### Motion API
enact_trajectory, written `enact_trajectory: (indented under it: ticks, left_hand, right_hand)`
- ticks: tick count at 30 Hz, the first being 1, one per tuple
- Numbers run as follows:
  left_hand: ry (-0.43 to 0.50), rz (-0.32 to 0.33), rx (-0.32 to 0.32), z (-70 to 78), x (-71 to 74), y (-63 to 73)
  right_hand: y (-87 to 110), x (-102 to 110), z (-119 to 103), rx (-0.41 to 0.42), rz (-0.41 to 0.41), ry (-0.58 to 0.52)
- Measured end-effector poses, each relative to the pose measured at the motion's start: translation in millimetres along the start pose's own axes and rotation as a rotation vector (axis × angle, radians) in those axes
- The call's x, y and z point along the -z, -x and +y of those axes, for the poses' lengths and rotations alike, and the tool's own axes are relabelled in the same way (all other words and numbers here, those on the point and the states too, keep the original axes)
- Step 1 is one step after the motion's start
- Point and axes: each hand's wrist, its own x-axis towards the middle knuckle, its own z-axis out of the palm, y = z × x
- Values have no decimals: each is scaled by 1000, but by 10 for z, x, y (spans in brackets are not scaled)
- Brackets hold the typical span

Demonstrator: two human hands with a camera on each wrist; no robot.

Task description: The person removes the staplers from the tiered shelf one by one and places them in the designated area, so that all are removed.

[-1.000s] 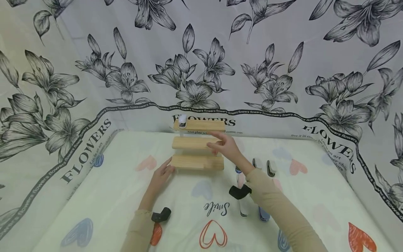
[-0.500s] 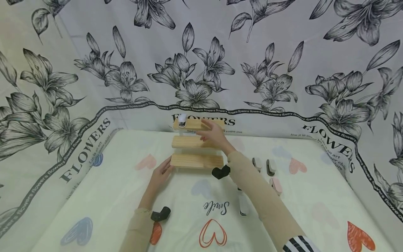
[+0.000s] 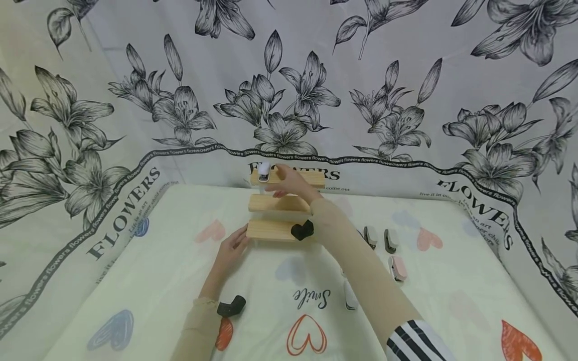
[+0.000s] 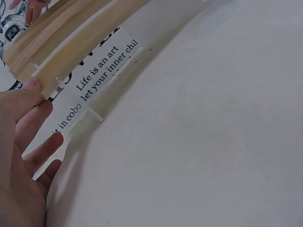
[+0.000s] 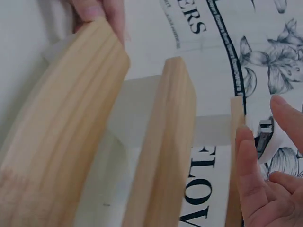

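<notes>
A small white stapler [image 3: 264, 172] stands on the left part of the top plank of a three-tier wooden rack [image 3: 271, 230]. My right hand [image 3: 291, 181] is just right of it, above the upper tiers. In the right wrist view, the spread fingers of my right hand [image 5: 265, 189] lie on both sides of the stapler [image 5: 266, 137], and no clear grip shows. My left hand [image 3: 231, 249] holds the left end of the lowest plank. The left wrist view shows its thumb and index finger pinching that plank's end [image 4: 45, 85], the other fingers loose.
Right of the rack lie several more staplers: a pair of white-and-dark staplers [image 3: 370, 236], [image 3: 390, 240], a pink stapler [image 3: 399, 268] and a white stapler [image 3: 350, 296] partly behind my right forearm. A flower-printed curtain [image 3: 289, 100] rises behind the rack.
My right hand has moved left and farther back, from the rack's right side to beside the stapler on the top plank. My left hand has stayed on the rack.
</notes>
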Motion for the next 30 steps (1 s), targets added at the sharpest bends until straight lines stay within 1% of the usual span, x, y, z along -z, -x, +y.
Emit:
enact_trajectory:
  ticks: [3, 5, 7, 8, 11, 12, 15, 17, 18, 19, 20, 23, 25, 27, 30]
  left_hand:
    - [-4, 14, -8, 38, 17, 5]
    - [5, 21, -9, 42, 34, 0]
    - [42, 13, 14, 26, 47, -15]
    - [53, 2, 24, -23, 48, -25]
    - [82, -35, 74, -23, 41, -25]
    - [88, -45, 90, -19, 38, -23]
    - [114, -64, 113, -27, 31, -30]
    - [128, -69, 126, -103, 30, -48]
    - [137, -69, 126, -149, 27, -60]
    - [146, -67, 129, -193, 23, -71]
    - [154, -66, 133, -231, 18, -81]
    - [164, -66, 136, -240, 5, -87]
    - [182, -66, 136, -213, 4, -77]
    - [195, -69, 129, -149, 8, -62]
    - [208, -75, 146, -48, 14, -35]
  right_hand:
    - [-68, -38, -91, 31, 11, 34]
    - [-89, -69, -150, 47, 4, 44]
    - [-106, -98, -187, 59, 3, 63]
    - [-115, -111, -194, 66, 7, 71]
    - [-118, -148, -175, 74, 29, 84]
    - [-198, -152, -79, 96, 23, 97]
    - [-181, -173, -64, 121, 18, 159]
    - [-175, -184, -57, 129, 36, 170]
    - [-181, -188, -53, 134, 52, 164]
    - [-107, -195, -135, 121, 77, 159]
    - [-115, -195, -129, 120, 100, 143]
    - [-134, -180, -98, 136, 157, 112]
    - [-138, -164, -71, 152, 169, 106]
    - [-132, -142, -33, 157, 161, 51]
    - [-114, -110, 39, 129, 120, -116]
